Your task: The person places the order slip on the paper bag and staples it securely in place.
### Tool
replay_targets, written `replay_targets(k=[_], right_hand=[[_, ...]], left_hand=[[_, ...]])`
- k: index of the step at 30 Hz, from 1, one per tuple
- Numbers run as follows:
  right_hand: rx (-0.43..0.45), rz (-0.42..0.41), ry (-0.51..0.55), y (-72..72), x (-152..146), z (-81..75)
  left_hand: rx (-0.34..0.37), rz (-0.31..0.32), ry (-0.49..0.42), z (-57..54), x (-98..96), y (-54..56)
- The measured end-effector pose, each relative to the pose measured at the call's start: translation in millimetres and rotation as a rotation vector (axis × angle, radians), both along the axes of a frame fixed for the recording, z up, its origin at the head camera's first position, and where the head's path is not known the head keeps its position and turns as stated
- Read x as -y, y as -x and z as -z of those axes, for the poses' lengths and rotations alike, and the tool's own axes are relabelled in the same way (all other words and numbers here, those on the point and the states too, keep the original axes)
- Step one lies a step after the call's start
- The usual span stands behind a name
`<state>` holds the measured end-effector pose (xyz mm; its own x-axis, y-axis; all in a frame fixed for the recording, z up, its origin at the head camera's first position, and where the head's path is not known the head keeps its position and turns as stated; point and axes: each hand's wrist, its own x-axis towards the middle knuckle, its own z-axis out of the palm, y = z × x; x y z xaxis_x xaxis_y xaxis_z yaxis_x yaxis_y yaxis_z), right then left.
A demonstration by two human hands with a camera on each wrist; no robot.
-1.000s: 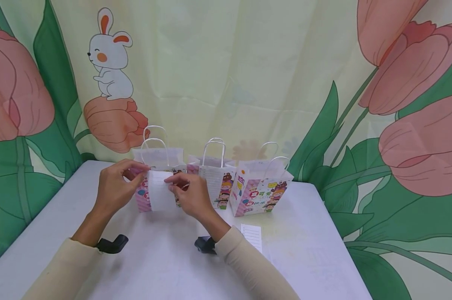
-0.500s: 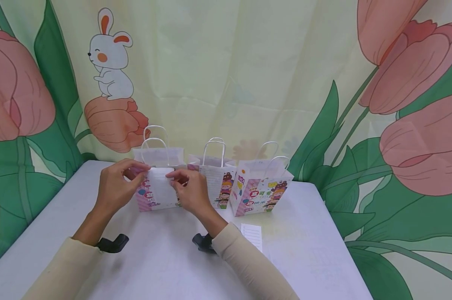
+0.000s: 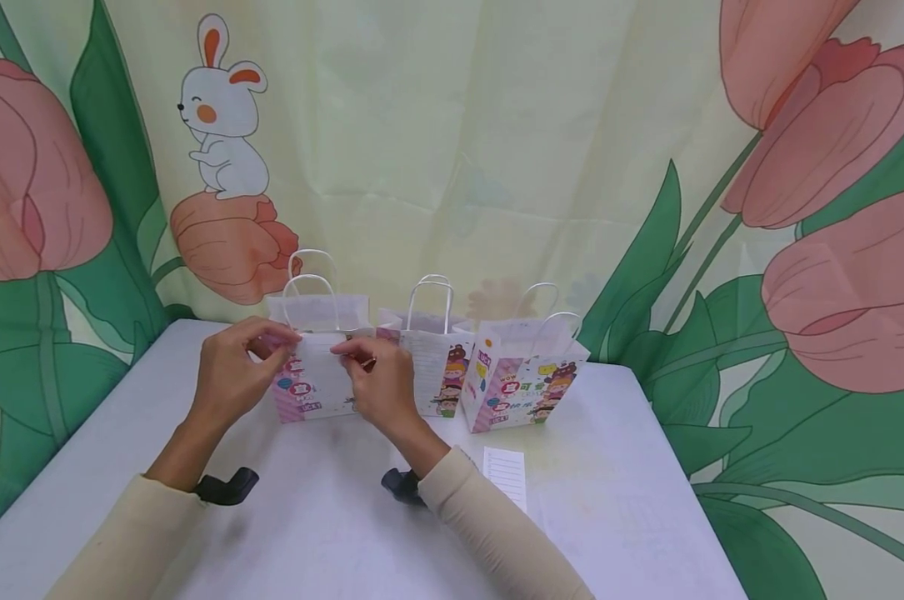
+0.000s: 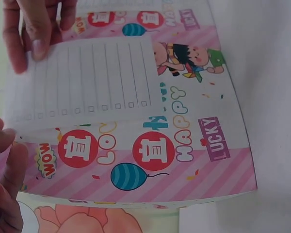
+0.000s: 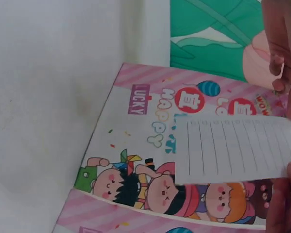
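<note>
Both hands are at the front of the leftmost paper gift bag (image 3: 294,404), near its top edge. They hold a white lined checklist sheet (image 4: 87,82) by its upper corners against the bag's printed front. My left hand (image 3: 234,371) pinches the left corner, and my right hand (image 3: 380,379) pinches the right one. Small checkboxes run along one side of the sheet in the left wrist view. In the right wrist view, my left hand (image 5: 283,53) shows above the sheet and my right fingers (image 5: 280,204) below it. Whether the sheet lies flat on the bag I cannot tell.
A middle gift bag (image 3: 449,375) bears a similar lined sheet (image 3: 425,367) on its front. Farther right stands a third gift bag (image 3: 522,392). Another lined sheet (image 3: 506,475) lies on the white table (image 3: 616,500). A tulip-print curtain (image 3: 541,150) hangs behind.
The held sheet has come up and closer to the bag's front, uncovering more print on the bag's lower part. Both hands stay almost in place; the right forearm has shifted slightly left.
</note>
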<state>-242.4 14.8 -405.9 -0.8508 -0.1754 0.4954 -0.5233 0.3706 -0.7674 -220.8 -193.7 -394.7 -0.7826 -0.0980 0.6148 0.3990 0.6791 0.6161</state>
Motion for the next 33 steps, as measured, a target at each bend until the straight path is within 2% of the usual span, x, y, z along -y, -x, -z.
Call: replay_targets(k=[5,12,24,33], right_hand=[[0.019,0.033,0.025,1.1,-1.9,1.7],[0.055,0.009,0.042,1.2,3.2,0.3],[0.107,0.006,0.03,-0.3,7.1,0.5],[0.132,0.01,0.026,-0.2,6.3,-0.8]], left_hand=[[0.002,-0.003,0.001,-0.3,-0.2,0.2],[-0.016,-0.005,0.011,0.5,0.3,1.0],[-0.046,-0.037,0.046,1.6,-3.5,3.3],[-0.065,-0.037,0.062,0.6,-4.6,2.7]])
